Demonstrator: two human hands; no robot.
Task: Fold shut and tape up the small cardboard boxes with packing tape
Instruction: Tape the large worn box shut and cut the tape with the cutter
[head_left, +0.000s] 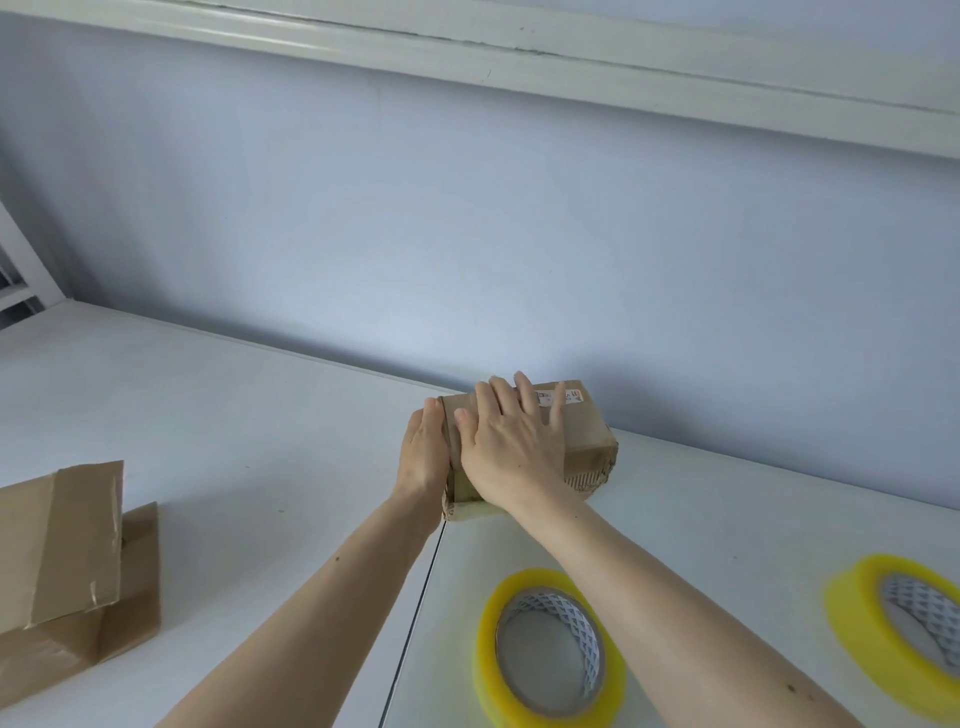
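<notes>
Right hand (511, 447) flat on top of small brown cardboard box (582, 436), fingers straight and spread, tips near white label (558, 399). Left hand (425, 452) pressed against box's left side, fingers straight together. Two yellow packing tape rolls (548, 647) (901, 631) nearer than fingers, on white table (234, 415).

Box label (558, 399) (print illegible)

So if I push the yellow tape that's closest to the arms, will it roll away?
Probably not: the nearer tape roll lies flat on the table, so it should slide. Stood on edge, its round shape would likely roll. It looks thick, probably heavy.
</notes>
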